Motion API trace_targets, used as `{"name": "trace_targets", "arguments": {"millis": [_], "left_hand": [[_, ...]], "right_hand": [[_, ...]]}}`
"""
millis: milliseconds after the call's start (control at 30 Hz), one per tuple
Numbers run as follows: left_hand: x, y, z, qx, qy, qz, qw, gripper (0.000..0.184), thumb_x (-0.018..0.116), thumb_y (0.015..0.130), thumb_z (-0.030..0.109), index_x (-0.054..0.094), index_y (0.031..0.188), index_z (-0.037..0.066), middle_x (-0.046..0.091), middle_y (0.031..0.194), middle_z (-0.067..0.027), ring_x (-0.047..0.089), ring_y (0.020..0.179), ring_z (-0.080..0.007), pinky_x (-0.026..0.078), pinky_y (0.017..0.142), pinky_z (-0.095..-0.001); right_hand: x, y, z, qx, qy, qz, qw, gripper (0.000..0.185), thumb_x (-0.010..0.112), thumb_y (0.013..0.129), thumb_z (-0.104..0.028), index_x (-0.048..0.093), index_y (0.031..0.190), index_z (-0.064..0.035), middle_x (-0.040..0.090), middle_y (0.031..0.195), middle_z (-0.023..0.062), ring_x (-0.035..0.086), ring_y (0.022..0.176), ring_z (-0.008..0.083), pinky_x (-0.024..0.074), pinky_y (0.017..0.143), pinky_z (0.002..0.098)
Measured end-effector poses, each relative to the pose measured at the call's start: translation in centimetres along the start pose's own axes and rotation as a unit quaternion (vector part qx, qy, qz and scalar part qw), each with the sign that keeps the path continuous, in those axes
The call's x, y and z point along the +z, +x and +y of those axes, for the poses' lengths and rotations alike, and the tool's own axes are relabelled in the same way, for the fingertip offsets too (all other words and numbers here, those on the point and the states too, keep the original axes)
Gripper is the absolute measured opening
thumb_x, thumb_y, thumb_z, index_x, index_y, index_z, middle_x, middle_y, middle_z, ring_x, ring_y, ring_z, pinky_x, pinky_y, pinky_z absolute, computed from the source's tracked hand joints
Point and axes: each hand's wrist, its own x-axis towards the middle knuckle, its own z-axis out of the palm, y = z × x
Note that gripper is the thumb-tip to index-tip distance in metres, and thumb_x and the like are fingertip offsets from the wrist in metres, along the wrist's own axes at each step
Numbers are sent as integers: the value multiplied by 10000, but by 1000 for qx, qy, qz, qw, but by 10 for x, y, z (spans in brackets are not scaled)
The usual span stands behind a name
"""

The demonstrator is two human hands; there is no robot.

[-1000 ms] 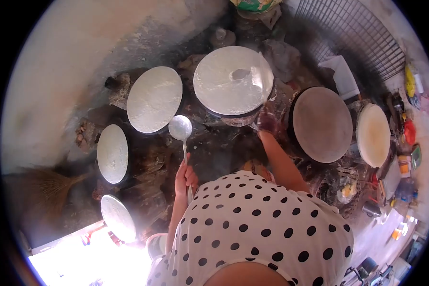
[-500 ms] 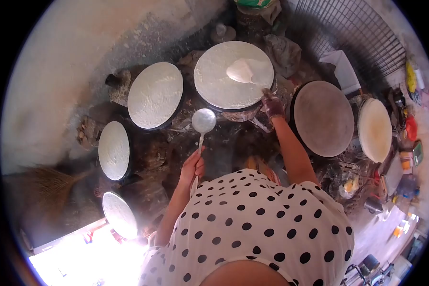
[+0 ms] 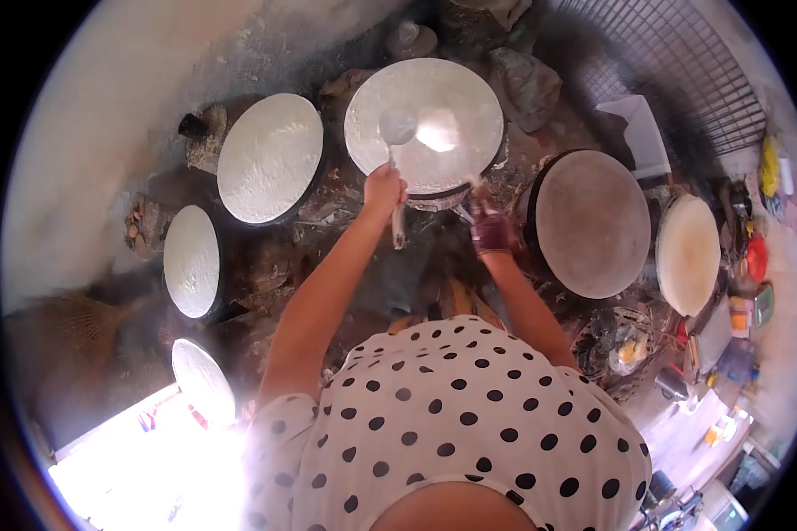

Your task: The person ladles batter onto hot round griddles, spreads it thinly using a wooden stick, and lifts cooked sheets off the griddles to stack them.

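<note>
Ahead of me a large round griddle [image 3: 385, 97] bears a pale, wet-looking layer of batter. My left hand [image 3: 383, 189] is closed around the handle of a ladle [image 3: 398, 125], whose round bowl hangs over the left half of this griddle. In a dark reddish glove, my right hand [image 3: 490, 227] is at the griddle's near right edge. Its fingers are closed on the handle of a tool with a pale, bright head [image 3: 438, 130], which lies over the batter beside the ladle. Blur and glare hide this tool's exact shape.
To the left stand more batter-covered griddles: a large one [image 3: 271, 159], a smaller one [image 3: 192, 262] and one by bright light [image 3: 204, 382]. A bare brown griddle [image 3: 592, 224] is at right, beside a round flatbread-like sheet [image 3: 688, 255]. A wire grid [image 3: 682, 66] leans behind.
My left hand has moved forward, carrying the ladle from in front of the middle griddle to over it. My right hand has drawn back slightly toward me and left.
</note>
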Motion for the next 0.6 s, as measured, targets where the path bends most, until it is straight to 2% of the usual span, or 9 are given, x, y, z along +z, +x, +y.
{"name": "trace_targets", "arguments": {"millis": [100, 133, 167, 200, 300, 400, 467, 500, 600], "left_hand": [[26, 7, -6, -16, -41, 7, 999, 200, 427, 960, 161, 529, 1071, 29, 444, 621, 11, 414, 452, -85, 339, 404, -244], [21, 2, -3, -19, -43, 8, 999, 200, 427, 960, 161, 529, 1071, 29, 444, 621, 11, 414, 452, -85, 339, 404, -244], [5, -11, 6, -59, -261, -98, 958, 221, 402, 972, 148, 501, 1131, 31, 418, 616, 29, 394, 438, -67, 336, 394, -237], [-9, -27, 14, -97, -464, -194, 859, 250, 376, 984, 135, 472, 1191, 32, 392, 612, 46, 374, 424, -49, 333, 385, -229], [-24, -92, 25, -28, -411, -196, 890, 305, 334, 1003, 123, 403, 1285, 29, 352, 614, 65, 345, 404, -16, 325, 364, -207], [-22, -115, 34, 24, -337, -120, 934, 324, 332, 1010, 147, 396, 1305, 30, 349, 617, 70, 336, 389, -12, 313, 348, -188], [-31, -121, 41, -45, -342, -142, 928, 334, 347, 1011, 163, 388, 1318, 37, 345, 614, 69, 342, 392, -10, 319, 351, -191], [-35, -129, 41, -82, -381, -130, 912, 329, 367, 1009, 172, 409, 1310, 43, 341, 606, 71, 347, 394, -10, 319, 354, -182], [-56, -165, 21, -95, -326, -125, 932, 320, 385, 1006, 176, 435, 1296, 50, 349, 609, 68, 348, 401, -11, 317, 355, -175]], "right_hand": [[7, 7, -37, 24, 53, -72, 996, 380, 587, 890, -317, 591, 1225, -138, 666, 823, 116, 644, 735, 267, 516, 654, 368], [4, 16, -37, 149, 261, -193, 934, 385, 569, 901, -324, 583, 1237, -138, 658, 757, 111, 634, 665, 296, 508, 619, 408], [-4, 19, -37, 266, 450, -299, 799, 390, 550, 911, -332, 575, 1249, -138, 650, 692, 107, 625, 594, 324, 501, 584, 449], [-20, 25, -26, 158, 421, -264, 854, 369, 550, 914, -306, 585, 1225, -110, 669, 805, 108, 640, 695, 297, 505, 646, 410], [-29, 56, 6, -86, 272, -119, 951, 338, 551, 914, -270, 597, 1196, -89, 683, 1004, 125, 655, 889, 264, 505, 768, 351], [-35, 78, -2, 29, 215, -142, 966, 347, 542, 903, -288, 598, 1197, -112, 643, 1093, 159, 608, 1032, 298, 470, 871, 357], [-34, 74, -31, -163, 157, -216, 950, 359, 510, 905, -335, 606, 1190, -138, 624, 1098, 187, 574, 1067, 342, 452, 905, 387], [-45, 72, -43, -129, 142, -302, 934, 367, 474, 916, -357, 615, 1168, -130, 605, 1134, 189, 563, 1077, 346, 445, 916, 397], [-52, 80, -51, -18, 40, -197, 979, 370, 476, 920, -354, 606, 1193, -141, 602, 1160, 173, 582, 1060, 330, 447, 923, 378]]}}
